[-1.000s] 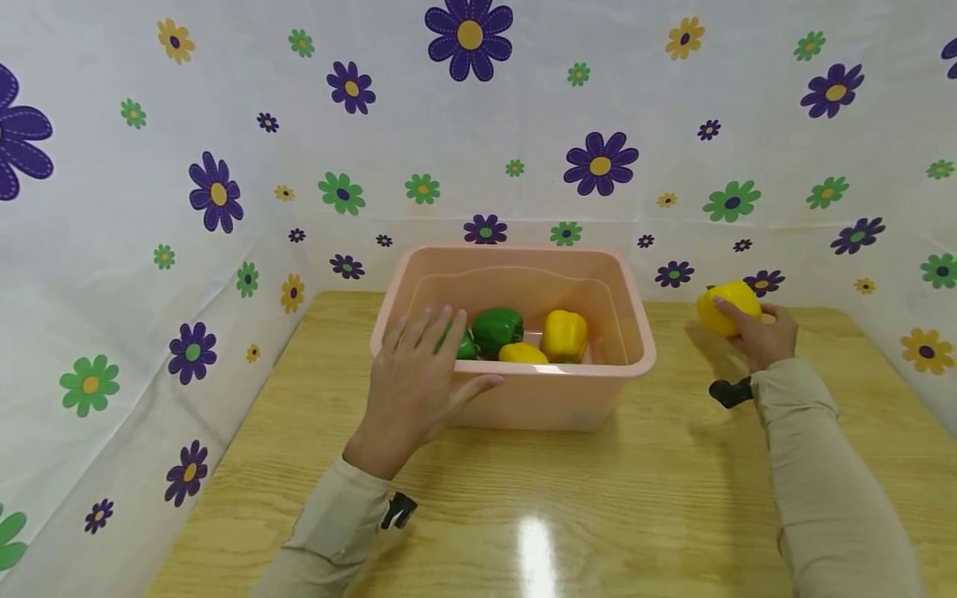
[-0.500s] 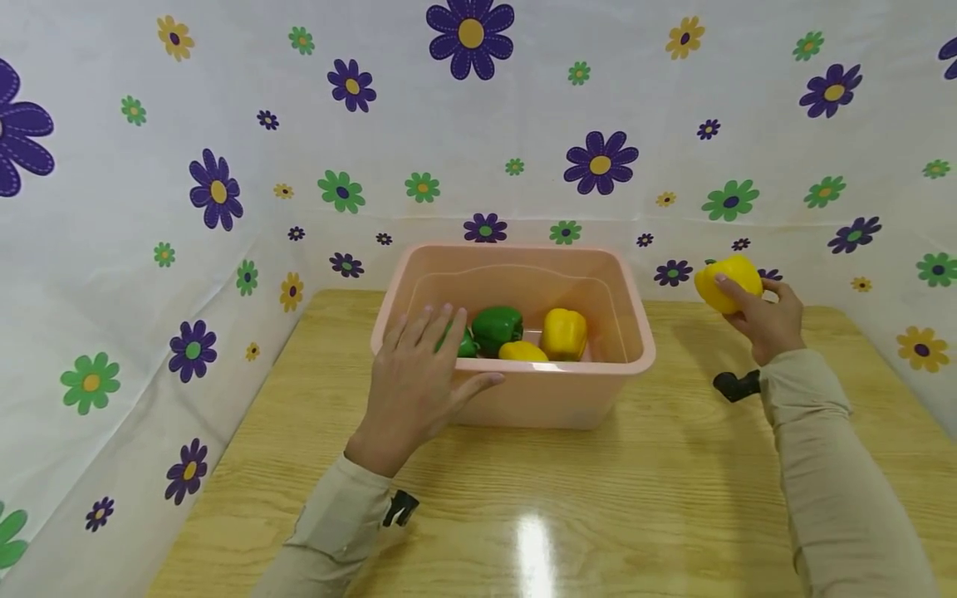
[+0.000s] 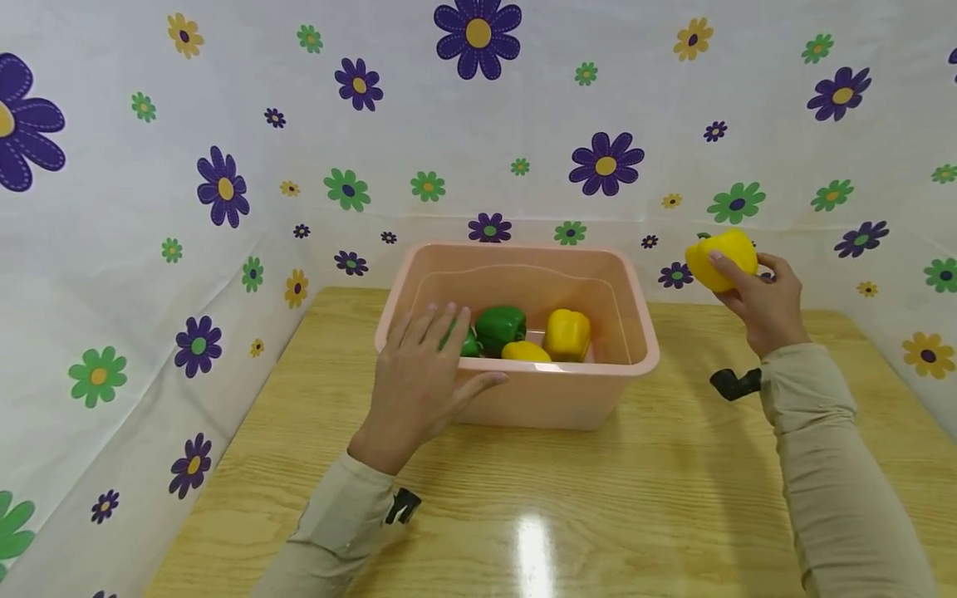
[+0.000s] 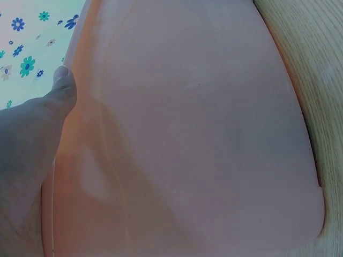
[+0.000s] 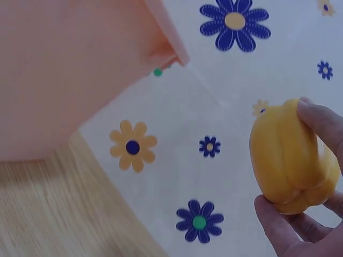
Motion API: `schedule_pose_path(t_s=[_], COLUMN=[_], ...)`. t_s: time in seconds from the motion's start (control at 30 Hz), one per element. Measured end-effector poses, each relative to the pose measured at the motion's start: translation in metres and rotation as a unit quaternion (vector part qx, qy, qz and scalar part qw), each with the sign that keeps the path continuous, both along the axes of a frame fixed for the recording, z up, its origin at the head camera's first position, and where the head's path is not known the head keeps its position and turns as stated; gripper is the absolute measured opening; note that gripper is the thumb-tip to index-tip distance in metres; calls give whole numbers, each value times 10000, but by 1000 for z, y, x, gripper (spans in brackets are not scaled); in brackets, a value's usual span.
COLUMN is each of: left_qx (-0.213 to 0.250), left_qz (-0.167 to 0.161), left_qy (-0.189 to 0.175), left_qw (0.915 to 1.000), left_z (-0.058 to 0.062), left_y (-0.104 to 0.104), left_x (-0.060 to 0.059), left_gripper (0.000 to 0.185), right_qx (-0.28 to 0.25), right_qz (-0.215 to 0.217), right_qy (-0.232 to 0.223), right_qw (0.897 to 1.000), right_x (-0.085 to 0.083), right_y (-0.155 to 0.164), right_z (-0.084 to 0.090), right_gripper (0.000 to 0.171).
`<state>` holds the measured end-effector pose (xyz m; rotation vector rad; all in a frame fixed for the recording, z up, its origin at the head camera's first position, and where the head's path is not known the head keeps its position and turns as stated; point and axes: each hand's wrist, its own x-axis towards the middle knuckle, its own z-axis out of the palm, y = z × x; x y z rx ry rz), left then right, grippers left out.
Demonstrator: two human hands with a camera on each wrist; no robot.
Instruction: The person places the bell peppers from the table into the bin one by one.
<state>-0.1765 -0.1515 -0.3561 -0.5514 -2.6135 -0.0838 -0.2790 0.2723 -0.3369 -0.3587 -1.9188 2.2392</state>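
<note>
A pink plastic tub [image 3: 635, 320] stands on the wooden table [image 3: 673, 498]. In it lie two green peppers [image 3: 499, 325] and two yellow peppers [image 3: 566, 332]. My left hand [image 3: 422, 378] rests flat on the tub's near left rim, fingers straight, thumb against the tub's outer wall [image 4: 203, 134]. My right hand [image 3: 763, 303] holds a yellow pepper [image 3: 719, 256] in the air to the right of the tub, above the table. The right wrist view shows fingers curled round that yellow pepper [image 5: 289, 158], with the tub's corner [image 5: 161, 43] at upper left.
Flower-printed white cloth [image 3: 224, 166] walls the table on the left, back and right. A black wrist camera mount [image 3: 736, 382] sticks out by the right sleeve. Bare wood [image 3: 568, 515] spreads in front of the tub.
My right hand has lifted the yellow pepper from near the table up and slightly toward the tub. The left hand has stayed on the tub's rim.
</note>
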Motion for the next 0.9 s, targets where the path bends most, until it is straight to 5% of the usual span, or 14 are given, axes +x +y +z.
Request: schedule_pose_path(t_s=[0.5,0.9], left_qx=[-37,-23], left_qz=[58,106], left_qy=[-44,-173], left_qw=[10000,9998], left_z=[2,4], left_y=[-1,1], left_x=[0,1], left_gripper=[97,93], right_qx=[-294,190], right_qz=[625,1103], right_qy=[718,788], right_qw=[9950,9906], right_x=[17,26], right_y=[-38,-63], right_z=[31,40], right_gripper=[64,71])
